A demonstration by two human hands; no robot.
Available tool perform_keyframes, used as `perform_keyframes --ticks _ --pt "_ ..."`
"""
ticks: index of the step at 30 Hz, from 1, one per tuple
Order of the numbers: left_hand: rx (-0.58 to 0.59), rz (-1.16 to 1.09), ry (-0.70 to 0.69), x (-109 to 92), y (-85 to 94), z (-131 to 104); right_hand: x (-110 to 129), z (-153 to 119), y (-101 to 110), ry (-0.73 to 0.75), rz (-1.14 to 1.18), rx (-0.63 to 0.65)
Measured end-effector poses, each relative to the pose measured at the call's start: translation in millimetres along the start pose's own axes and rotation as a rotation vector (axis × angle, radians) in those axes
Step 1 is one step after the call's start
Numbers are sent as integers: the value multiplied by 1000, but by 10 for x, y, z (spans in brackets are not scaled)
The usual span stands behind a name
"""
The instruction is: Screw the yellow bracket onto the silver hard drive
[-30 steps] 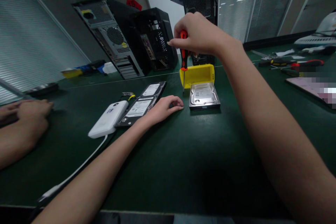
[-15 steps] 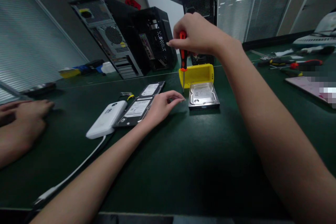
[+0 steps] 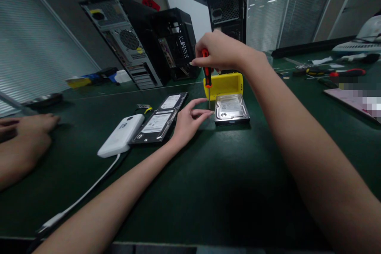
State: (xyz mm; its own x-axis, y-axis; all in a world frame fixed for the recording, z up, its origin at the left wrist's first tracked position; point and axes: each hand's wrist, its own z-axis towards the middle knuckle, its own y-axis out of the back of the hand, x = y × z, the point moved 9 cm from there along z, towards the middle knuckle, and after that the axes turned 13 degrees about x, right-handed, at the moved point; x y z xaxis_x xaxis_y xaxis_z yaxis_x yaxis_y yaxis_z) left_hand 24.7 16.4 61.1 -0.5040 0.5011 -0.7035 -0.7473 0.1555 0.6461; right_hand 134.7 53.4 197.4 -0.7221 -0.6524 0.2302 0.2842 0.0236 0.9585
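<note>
My right hand [image 3: 218,51] is closed around the red and black handle of a screwdriver [image 3: 208,81]. The shaft points straight down, its tip close to the left side of a silver hard drive [image 3: 230,108] lying flat on the green table. My left hand [image 3: 190,121] rests beside that drive with thumb and index finger apart, around the screwdriver's tip; nothing shows in its grasp. Behind the drive stands an open yellow case [image 3: 226,85]. To the left of my left hand lie two more hard drives [image 3: 156,123] [image 3: 171,101], end to end.
A white box [image 3: 120,135] with a cable sits left of the drives. Another person's hand [image 3: 28,143] rests at the far left. Computer cases [image 3: 143,43] stand at the back. Pliers and other tools [image 3: 347,72] lie at the right, near a pink flat object [image 3: 345,97].
My right hand and the screwdriver have come down a little. My left hand has shifted slightly right, its thumb and index finger spreading around the tip.
</note>
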Motion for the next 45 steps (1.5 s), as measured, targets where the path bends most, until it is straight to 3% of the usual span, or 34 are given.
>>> perform_keyframes --ticks 4,10,17,22,29,38,45 --pt "-9 -41 16 35 14 -1 99 -8 82 92 -115 -161" --pt "75 41 35 71 -10 35 78 -67 152 79 -113 -184" --pt "238 -18 66 77 -17 78 -5 -199 277 73 -52 -178" --pt "273 337 -101 -224 49 39 -43 -237 290 37 -8 -133" --pt "345 737 -333 -379 -147 -79 -4 -239 254 45 -18 -99" --pt "288 1010 -391 -469 -247 -120 34 -209 208 83 -21 -92" --pt "317 982 -447 -457 -304 -144 30 -164 175 64 -45 -97"
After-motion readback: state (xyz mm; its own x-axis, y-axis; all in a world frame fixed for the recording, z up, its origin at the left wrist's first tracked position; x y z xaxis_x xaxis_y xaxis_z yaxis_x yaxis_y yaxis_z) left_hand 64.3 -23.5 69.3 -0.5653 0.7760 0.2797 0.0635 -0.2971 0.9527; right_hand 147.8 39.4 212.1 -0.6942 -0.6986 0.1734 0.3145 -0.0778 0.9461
